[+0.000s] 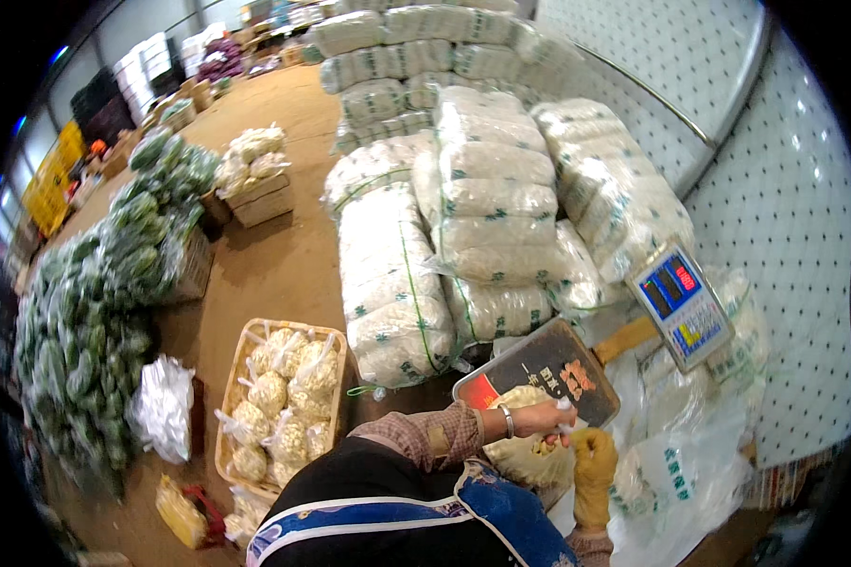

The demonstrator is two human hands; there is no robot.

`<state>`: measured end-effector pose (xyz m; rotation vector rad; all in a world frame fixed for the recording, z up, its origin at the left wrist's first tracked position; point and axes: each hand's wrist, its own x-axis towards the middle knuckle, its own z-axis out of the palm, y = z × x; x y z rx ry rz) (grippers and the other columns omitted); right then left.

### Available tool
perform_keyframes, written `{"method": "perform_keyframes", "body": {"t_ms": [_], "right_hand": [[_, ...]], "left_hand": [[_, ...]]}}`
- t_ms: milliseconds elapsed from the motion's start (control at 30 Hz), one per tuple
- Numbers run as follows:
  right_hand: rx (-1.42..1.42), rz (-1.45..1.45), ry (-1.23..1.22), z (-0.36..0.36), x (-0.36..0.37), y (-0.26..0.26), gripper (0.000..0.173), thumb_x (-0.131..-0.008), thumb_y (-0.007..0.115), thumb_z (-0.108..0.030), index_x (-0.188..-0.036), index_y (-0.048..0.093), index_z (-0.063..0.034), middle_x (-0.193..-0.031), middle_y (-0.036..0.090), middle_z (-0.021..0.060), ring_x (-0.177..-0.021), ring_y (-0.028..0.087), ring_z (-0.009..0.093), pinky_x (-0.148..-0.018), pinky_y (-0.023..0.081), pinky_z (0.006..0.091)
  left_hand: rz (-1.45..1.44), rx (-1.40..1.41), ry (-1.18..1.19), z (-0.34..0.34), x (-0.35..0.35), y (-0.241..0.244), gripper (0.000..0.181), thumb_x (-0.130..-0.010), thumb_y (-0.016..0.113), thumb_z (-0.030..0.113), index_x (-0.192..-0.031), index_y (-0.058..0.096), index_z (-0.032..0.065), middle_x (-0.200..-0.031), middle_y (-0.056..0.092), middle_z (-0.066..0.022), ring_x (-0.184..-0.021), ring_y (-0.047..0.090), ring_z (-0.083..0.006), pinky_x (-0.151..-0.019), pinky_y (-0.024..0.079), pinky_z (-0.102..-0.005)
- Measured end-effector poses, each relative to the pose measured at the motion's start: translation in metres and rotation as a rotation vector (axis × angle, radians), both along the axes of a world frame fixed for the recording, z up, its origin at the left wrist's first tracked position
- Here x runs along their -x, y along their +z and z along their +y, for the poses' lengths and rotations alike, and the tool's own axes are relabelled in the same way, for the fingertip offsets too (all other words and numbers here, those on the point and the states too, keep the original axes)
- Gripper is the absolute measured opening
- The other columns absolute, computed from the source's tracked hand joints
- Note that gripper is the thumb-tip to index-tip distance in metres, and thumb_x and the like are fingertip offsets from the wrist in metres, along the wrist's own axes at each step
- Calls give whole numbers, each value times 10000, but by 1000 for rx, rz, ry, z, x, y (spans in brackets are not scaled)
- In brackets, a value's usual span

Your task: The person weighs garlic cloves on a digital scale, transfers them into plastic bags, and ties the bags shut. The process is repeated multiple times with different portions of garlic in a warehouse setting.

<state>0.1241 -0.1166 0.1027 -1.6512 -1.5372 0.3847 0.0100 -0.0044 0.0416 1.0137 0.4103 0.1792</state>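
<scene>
A filled clear plastic bag of pale produce (532,461) rests at the near edge of the platform scale (542,354). Bare, with a silver bracelet at the wrist, my left hand (539,419) grips the gathered neck of this bag. My right hand (594,453), in a yellow glove, is closed on the twisted plastic at the neck's other side. The scale's display (681,305) is lit, up to the right of the hands.
A crate (339,397) of knotted produce bags stands at left. Large wrapped bundles (496,198) are stacked ahead. Loose plastic bags (681,482) lie at right. Green vegetables in plastic (85,326) are heaped at far left, and a white bag bundle (164,407) lies nearer.
</scene>
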Motion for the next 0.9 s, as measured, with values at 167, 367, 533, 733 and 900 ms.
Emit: {"method": "perform_keyframes", "body": {"t_ms": [167,367,533,733,900], "right_hand": [[187,250,77,6,-5,-4,204,-791,565,-234,-840,554,-36,-775,568,68,-727,525,145,-677,406,271],[403,638,7,28,-28,-49,379,-882,401,-297,-1146,465,-32,-1082,515,127,-983,479,174,-870,342,288],[280,541,140,45,-30,-60,332,-846,468,-286,-989,553,0,-964,564,81,-887,496,158,-770,379,288],[330,353,-98,52,-20,-35,321,-831,468,-304,-791,568,-1,-728,553,108,-656,491,213,-610,377,316],[530,155,-233,32,-118,-133,322,-826,482,-321,-765,565,-16,-680,538,76,-569,488,194,-560,385,307]], "left_hand": [[-159,-577,151,-12,2,-20,116,-719,527,99,-787,436,75,-673,498,-66,-571,496,-182,-485,381,-280],[-101,-1466,371,-10,-2,-2,383,-540,615,-3,-850,393,29,-885,460,-147,-769,499,-339,-637,425,-392],[67,-1120,426,-1,4,6,344,-768,449,203,-1073,459,44,-1003,486,-175,-891,484,-337,-777,401,-393],[125,-1677,332,-3,19,-8,123,-630,514,145,-730,559,90,-737,483,-111,-763,476,-291,-658,382,-394],[237,-1336,231,-31,63,-74,183,-723,529,188,-617,521,40,-661,465,-133,-671,470,-315,-601,383,-413]]}}
